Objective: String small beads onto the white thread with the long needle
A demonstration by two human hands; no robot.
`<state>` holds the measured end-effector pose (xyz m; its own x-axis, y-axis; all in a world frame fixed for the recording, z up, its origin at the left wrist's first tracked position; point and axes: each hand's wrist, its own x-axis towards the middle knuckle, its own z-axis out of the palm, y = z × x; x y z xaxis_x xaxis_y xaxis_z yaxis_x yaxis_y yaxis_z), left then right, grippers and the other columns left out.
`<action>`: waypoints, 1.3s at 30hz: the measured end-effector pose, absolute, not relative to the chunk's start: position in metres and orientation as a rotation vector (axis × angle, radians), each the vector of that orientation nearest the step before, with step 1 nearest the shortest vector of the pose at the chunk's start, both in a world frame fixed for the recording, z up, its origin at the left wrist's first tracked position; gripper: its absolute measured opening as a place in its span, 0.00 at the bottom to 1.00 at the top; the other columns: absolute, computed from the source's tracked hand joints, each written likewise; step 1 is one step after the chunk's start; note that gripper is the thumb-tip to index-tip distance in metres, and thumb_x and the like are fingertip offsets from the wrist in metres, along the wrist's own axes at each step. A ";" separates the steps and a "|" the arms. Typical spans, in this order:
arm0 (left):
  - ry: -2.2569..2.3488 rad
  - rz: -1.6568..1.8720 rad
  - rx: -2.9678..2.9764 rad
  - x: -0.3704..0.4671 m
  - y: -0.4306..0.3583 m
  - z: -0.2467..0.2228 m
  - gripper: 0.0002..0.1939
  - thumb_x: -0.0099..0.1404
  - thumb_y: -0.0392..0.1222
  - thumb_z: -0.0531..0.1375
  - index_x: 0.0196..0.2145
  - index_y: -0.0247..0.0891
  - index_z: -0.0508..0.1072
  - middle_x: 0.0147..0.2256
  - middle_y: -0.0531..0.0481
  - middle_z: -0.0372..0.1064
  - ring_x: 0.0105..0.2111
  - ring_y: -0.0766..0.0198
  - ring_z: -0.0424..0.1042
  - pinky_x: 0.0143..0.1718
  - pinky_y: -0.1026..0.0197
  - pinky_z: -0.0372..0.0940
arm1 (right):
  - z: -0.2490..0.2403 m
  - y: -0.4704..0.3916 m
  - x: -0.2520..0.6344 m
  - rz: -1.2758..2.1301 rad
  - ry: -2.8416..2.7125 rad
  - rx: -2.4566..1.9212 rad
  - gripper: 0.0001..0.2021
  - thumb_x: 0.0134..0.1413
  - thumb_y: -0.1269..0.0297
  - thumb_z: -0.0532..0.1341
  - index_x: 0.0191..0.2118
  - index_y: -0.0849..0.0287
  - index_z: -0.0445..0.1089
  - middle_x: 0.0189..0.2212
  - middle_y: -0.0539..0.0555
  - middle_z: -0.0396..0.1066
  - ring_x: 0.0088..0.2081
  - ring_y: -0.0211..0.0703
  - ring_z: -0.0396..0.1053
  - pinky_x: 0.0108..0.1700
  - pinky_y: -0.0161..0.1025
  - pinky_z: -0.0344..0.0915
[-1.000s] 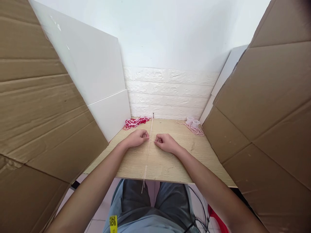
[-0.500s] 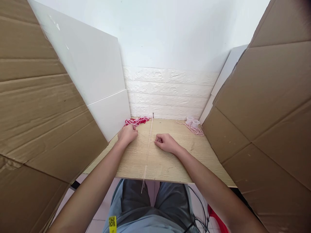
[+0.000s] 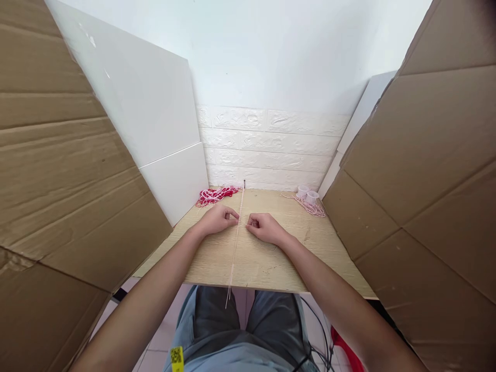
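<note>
A pale cord (image 3: 234, 250) runs from a small dark nail (image 3: 244, 183) at the back of the wooden board down over its front edge, where loose ends hang. My left hand (image 3: 220, 219) is just left of the cord, thumb and fingertips pinched together at it; what lies between them is too small to be sure of, though it looks like thin thread. To the right of the cord, my right hand (image 3: 264, 227) is closed with curled fingers, and a thin pale thread seems to show at its fingertips.
Red and pink-white cords (image 3: 217, 196) lie heaped at the board's back left. Two small clear plastic cups (image 3: 311, 197) stand at back right by a pink cord bundle (image 3: 313, 209). Cardboard panels (image 3: 418, 217) flank both sides; a white brick-patterned wall (image 3: 271, 147) closes the back.
My left hand has moved right and nearer to me, from beside the red cord heap to the upright cord. My right hand has stayed in place.
</note>
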<state>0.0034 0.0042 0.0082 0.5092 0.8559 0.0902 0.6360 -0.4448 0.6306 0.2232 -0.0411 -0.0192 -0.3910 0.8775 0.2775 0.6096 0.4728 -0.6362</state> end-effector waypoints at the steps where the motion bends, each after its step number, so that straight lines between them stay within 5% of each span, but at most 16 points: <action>1: 1.208 0.536 2.222 0.004 0.004 0.007 0.18 0.56 0.54 0.61 0.36 0.38 0.80 0.20 0.55 0.62 0.21 0.67 0.57 0.23 0.63 0.49 | -0.019 -0.041 0.223 0.593 -2.132 -1.226 0.03 0.55 0.67 0.59 0.31 0.60 0.69 0.23 0.47 0.66 0.25 0.34 0.60 0.28 0.32 0.52; 11: 1.185 0.520 2.211 0.007 0.003 0.006 0.16 0.54 0.52 0.62 0.34 0.38 0.77 0.22 0.54 0.64 0.23 0.66 0.61 0.23 0.63 0.51 | -0.019 -0.041 0.223 0.606 -2.126 -1.234 0.03 0.55 0.67 0.60 0.32 0.60 0.69 0.23 0.47 0.66 0.25 0.34 0.61 0.28 0.32 0.52; 21: 1.207 0.537 2.292 0.004 0.008 0.002 0.15 0.63 0.53 0.54 0.35 0.39 0.71 0.29 0.51 0.68 0.29 0.61 0.66 0.30 0.62 0.56 | -0.019 -0.041 0.223 0.613 -2.122 -1.227 0.04 0.55 0.67 0.60 0.32 0.60 0.70 0.23 0.47 0.66 0.25 0.34 0.61 0.28 0.32 0.52; 28: 1.476 0.743 2.199 0.002 0.016 0.000 0.13 0.65 0.51 0.53 0.34 0.39 0.68 0.30 0.51 0.70 0.31 0.61 0.66 0.32 0.62 0.56 | -0.019 -0.040 0.224 0.622 -2.118 -1.231 0.03 0.55 0.68 0.60 0.32 0.60 0.70 0.23 0.47 0.67 0.25 0.34 0.61 0.28 0.32 0.52; 39: 1.827 0.601 2.102 -0.003 0.018 0.005 0.11 0.66 0.51 0.52 0.35 0.42 0.67 0.36 0.47 0.74 0.35 0.56 0.70 0.32 0.60 0.55 | -0.021 -0.037 0.224 0.547 -2.125 -1.221 0.05 0.57 0.70 0.59 0.35 0.60 0.72 0.27 0.50 0.69 0.29 0.35 0.63 0.32 0.33 0.54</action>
<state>-0.0031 0.0181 0.0049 0.1078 0.9869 0.1200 0.8653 -0.1526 0.4775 0.2236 -0.0371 -0.0206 -0.3803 0.8723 0.3073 0.6158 0.4868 -0.6196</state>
